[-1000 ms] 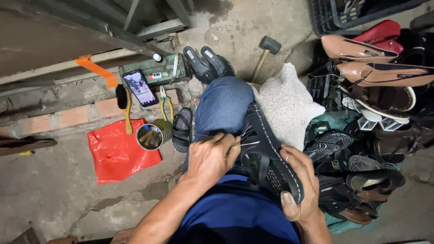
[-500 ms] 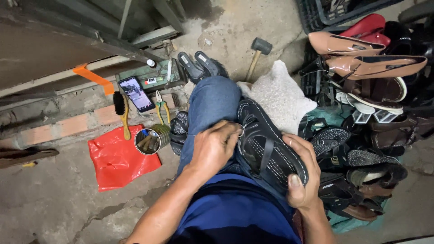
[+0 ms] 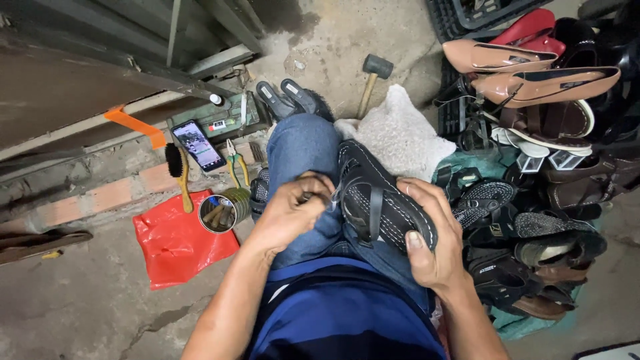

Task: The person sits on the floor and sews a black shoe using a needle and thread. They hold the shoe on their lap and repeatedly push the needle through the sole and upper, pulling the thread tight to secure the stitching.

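Now the right hand [image 3: 433, 247] grips the black sandal [image 3: 380, 197] at mid-frame by its stiff sole; left hand [image 3: 293, 210] fingers pinch something small at its bendy strap.

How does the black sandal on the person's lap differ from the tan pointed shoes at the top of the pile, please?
The black sandal is open and strappy with pale stitching along its edge; the tan pointed shoes are closed and smooth. The sandal is gripped by the right hand while the left hand works at its edge; the tan shoes lie untouched on the pile. Both are footwear.
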